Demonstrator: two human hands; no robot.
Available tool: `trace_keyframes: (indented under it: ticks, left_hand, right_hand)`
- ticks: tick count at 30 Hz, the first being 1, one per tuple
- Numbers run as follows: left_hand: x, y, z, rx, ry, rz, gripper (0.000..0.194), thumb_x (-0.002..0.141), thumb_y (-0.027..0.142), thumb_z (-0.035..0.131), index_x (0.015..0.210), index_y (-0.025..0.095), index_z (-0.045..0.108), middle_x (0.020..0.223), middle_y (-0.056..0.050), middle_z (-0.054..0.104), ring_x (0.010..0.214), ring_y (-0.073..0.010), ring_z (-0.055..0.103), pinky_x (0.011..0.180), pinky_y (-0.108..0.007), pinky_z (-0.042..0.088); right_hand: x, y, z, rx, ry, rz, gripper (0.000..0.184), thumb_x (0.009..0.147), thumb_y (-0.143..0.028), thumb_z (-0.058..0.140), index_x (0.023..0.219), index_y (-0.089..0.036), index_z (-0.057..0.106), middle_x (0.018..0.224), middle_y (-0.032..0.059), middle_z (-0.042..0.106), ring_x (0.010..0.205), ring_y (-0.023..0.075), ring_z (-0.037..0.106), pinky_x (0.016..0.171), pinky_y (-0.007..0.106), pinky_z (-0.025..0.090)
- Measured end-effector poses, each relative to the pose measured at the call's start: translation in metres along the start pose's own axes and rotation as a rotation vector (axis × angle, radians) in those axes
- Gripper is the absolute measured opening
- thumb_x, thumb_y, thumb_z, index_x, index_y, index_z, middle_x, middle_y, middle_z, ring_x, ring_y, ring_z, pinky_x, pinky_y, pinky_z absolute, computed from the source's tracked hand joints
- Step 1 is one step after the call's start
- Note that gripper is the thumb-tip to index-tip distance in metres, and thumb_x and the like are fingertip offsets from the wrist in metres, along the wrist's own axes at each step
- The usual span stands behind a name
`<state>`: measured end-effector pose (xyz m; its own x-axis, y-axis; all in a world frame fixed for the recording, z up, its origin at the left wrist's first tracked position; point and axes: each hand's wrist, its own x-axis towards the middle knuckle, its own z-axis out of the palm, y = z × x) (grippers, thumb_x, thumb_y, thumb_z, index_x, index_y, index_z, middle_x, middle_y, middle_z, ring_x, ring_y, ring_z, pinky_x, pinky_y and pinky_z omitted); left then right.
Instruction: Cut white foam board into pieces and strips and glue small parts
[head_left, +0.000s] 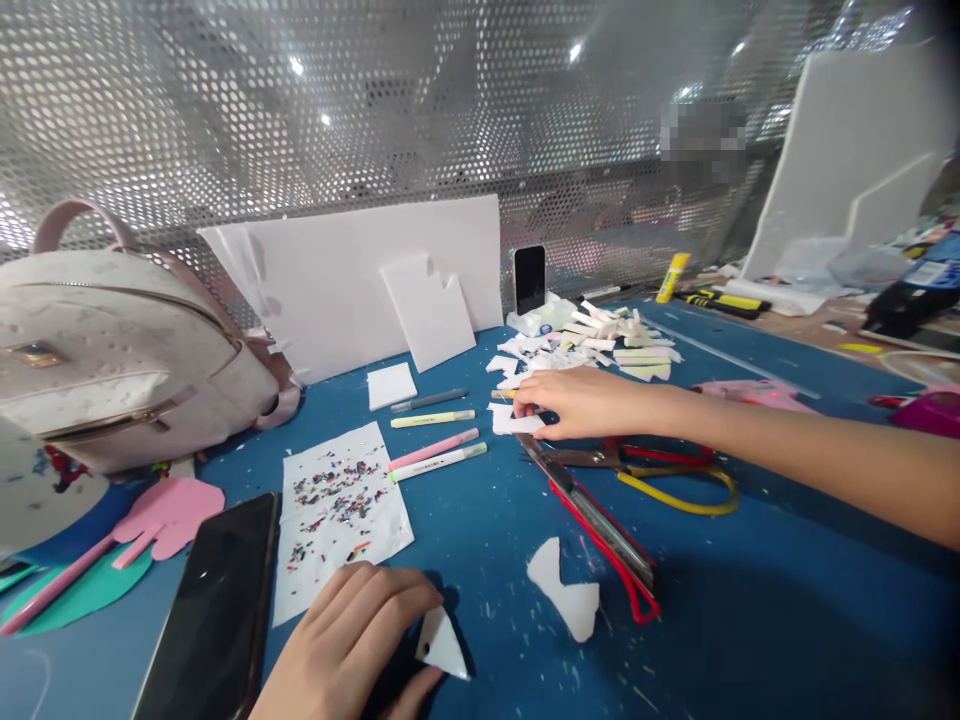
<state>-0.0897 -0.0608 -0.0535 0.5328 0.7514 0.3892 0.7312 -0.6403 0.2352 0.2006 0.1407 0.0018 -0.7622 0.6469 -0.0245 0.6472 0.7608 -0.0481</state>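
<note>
My left hand (352,640) pinches a small white triangular piece (444,642) with a dark spot on it between fingers and thumb, low over the blue table. My right hand (564,402) reaches across from the right, its fingers closed on a white cut scrap (510,420) beside the scrap pile. Just below that hand lies a red utility knife (604,530), its blade end toward the scrap. Scissors (679,480) with a red and a yellow handle loop lie behind the knife. Another irregular white piece (566,592) lies flat between my hands.
A heap of white scraps (585,340) lies at the back before an upright phone (529,280). Markers (433,419) and a paper sheet (345,500) with coloured specks lie left of centre, near a black phone (217,610). A backpack (127,360) stands far left, a white board (330,290) behind.
</note>
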Motion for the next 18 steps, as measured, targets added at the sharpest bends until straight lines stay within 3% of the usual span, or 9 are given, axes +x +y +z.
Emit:
trace_keyframes:
  ticks: [6, 9, 11, 14, 16, 18]
  left_hand:
    - [0.001, -0.004, 0.001, -0.009, -0.004, 0.029, 0.030, 0.092, 0.026, 0.062, 0.121, 0.022, 0.053, 0.109, -0.004, 0.068, 0.096, -0.0172, 0.065, 0.086, -0.026, 0.052]
    - [-0.001, -0.007, 0.004, -0.037, 0.025, 0.042, 0.028, 0.095, 0.026, 0.058, 0.122, 0.022, 0.053, 0.111, -0.005, 0.068, 0.096, -0.0179, 0.065, 0.085, -0.026, 0.053]
    - [-0.002, -0.007, 0.004, -0.045, 0.014, 0.025, 0.027, 0.096, 0.025, 0.055, 0.123, 0.023, 0.053, 0.113, -0.005, 0.068, 0.099, -0.0185, 0.064, 0.087, -0.027, 0.053]
    - [-0.004, -0.005, 0.003, -0.041, -0.016, -0.044, 0.028, 0.097, 0.023, 0.054, 0.125, 0.024, 0.051, 0.118, -0.006, 0.066, 0.106, -0.0191, 0.062, 0.092, -0.029, 0.051]
    - [-0.005, -0.003, 0.002, -0.046, -0.018, -0.060, 0.029, 0.097, 0.023, 0.054, 0.126, 0.024, 0.050, 0.120, -0.006, 0.065, 0.109, -0.0194, 0.061, 0.094, -0.030, 0.051]
    - [-0.005, -0.002, 0.001, -0.047, -0.015, -0.056, 0.029, 0.097, 0.022, 0.054, 0.126, 0.024, 0.050, 0.120, -0.006, 0.065, 0.110, -0.0193, 0.061, 0.094, -0.030, 0.051]
  right_hand:
    - [0.014, 0.007, -0.018, 0.071, 0.125, 0.022, 0.024, 0.081, -0.023, 0.060, 0.103, -0.020, 0.067, 0.107, 0.0093, 0.067, 0.092, 0.0252, 0.062, 0.067, 0.033, 0.040]
    - [0.039, 0.022, -0.022, 0.163, 0.205, 0.078, 0.030, 0.087, -0.027, 0.055, 0.116, -0.020, 0.062, 0.110, 0.0090, 0.068, 0.088, 0.0218, 0.063, 0.068, 0.031, 0.043]
    - [0.057, 0.030, -0.018, 0.217, 0.259, 0.155, 0.037, 0.091, -0.026, 0.049, 0.126, -0.014, 0.055, 0.116, 0.0142, 0.066, 0.090, 0.0223, 0.064, 0.069, 0.032, 0.046]
    - [0.071, 0.032, -0.009, 0.267, 0.267, 0.190, 0.041, 0.094, -0.023, 0.046, 0.134, -0.014, 0.050, 0.129, 0.0161, 0.061, 0.092, 0.0203, 0.065, 0.072, 0.030, 0.049]
    - [0.069, 0.027, -0.004, 0.262, 0.243, 0.174, 0.036, 0.094, -0.023, 0.049, 0.129, -0.019, 0.056, 0.129, 0.0109, 0.062, 0.096, 0.0191, 0.065, 0.076, 0.029, 0.049]
    - [0.061, 0.019, -0.003, 0.219, 0.184, 0.177, 0.022, 0.092, -0.029, 0.056, 0.110, -0.021, 0.066, 0.113, 0.0067, 0.069, 0.096, 0.0210, 0.064, 0.080, 0.032, 0.048]
